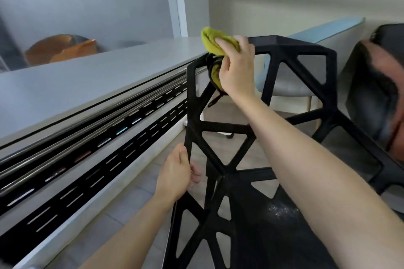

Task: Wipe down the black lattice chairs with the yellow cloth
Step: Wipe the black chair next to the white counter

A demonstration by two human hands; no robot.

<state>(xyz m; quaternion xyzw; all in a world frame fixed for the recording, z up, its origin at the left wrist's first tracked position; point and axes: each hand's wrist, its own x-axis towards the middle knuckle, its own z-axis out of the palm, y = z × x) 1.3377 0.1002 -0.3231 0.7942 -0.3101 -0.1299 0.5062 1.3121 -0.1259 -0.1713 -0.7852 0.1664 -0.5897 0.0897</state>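
Note:
A black lattice chair (295, 54) with triangular openings fills the middle and right of the view. My right hand (237, 67) grips the yellow cloth (213, 39) and holds it against the top left corner of the chair's backrest. Part of the cloth hangs down behind the frame under my palm. Lower down, my left hand (176, 172) grips the left edge bar of the chair, thumb on the front and fingers curled behind it.
A long white counter (87, 76) with black slotted panels (91, 172) runs along the left, close to the chair. A pale blue chair (284, 87) and a light blue tabletop (328, 28) stand behind. A dark blurred object (380, 85) sits at right. The floor is tiled.

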